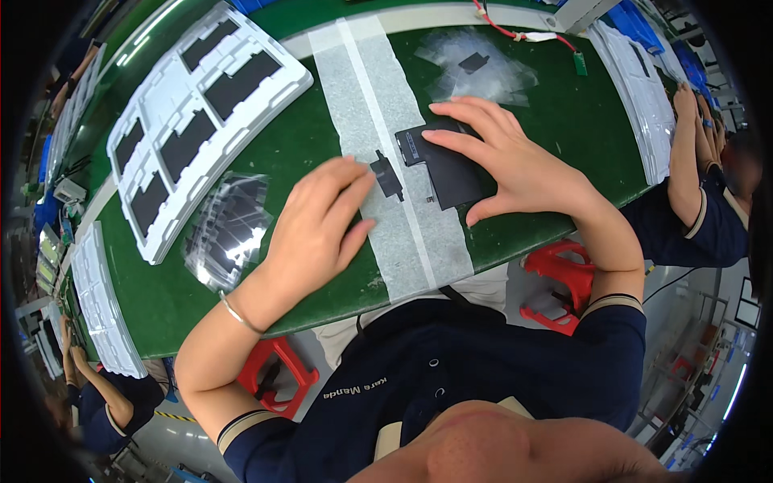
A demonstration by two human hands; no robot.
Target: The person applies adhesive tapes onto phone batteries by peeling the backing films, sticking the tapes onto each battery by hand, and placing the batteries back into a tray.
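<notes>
A flat black L-shaped part (459, 179) lies on the grey mat strip (366, 97) and reaches past its right edge onto the green table. My right hand (507, 157) spans this part, fingertips at its upper side and thumb by its lower right edge. Left of it, a small black cut-out piece (387, 176) with tabs rests across the strip. The fingertips of my left hand (318, 221) are at that piece's left edge; its thumb stands apart from the fingers. Whether those fingertips press on the piece is hard to see.
A white tray (181, 101) with black sheets in its pockets stands at left. Clear films (229, 229) are beside it. More clear films (503, 76) lie at the far right, near a red cable (503, 30). White trays (636, 105) edge the right side. Co-workers sit on both sides.
</notes>
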